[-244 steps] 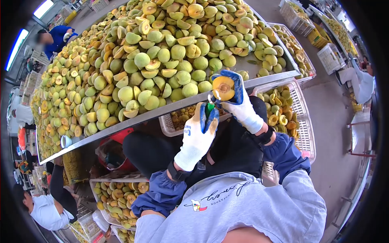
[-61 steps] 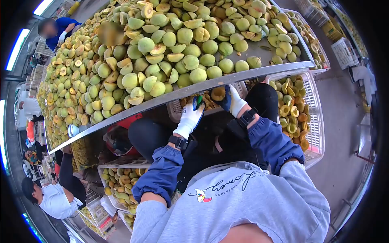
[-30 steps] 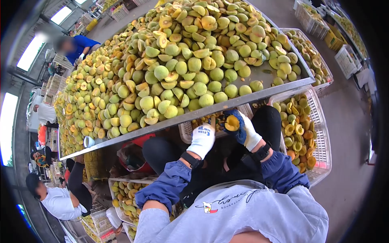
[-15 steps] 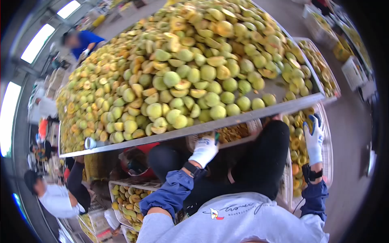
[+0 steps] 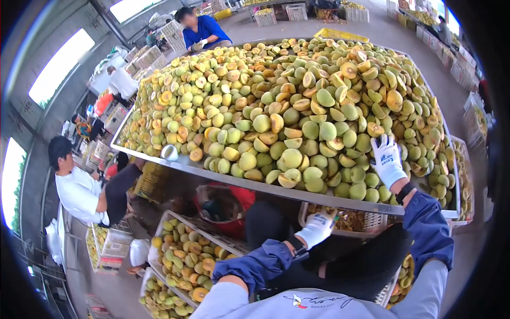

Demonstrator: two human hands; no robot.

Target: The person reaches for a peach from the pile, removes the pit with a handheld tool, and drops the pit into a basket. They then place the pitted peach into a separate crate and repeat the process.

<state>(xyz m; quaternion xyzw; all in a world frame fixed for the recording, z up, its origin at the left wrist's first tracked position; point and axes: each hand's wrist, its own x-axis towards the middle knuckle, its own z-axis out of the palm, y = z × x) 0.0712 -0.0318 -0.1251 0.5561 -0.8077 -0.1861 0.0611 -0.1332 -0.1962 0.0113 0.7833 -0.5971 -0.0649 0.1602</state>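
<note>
White gloves [image 5: 388, 159] — navy sleeves [image 5: 431, 231] — grey shirt [image 5: 319, 305]

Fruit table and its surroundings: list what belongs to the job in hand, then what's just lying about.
Likely in the job:
- fruit pile, right hand at it
- table
- white crate of fruit pieces, by the left hand

Probably just lying about:
- white cup
- red bucket
- yellow crate under the table
</note>
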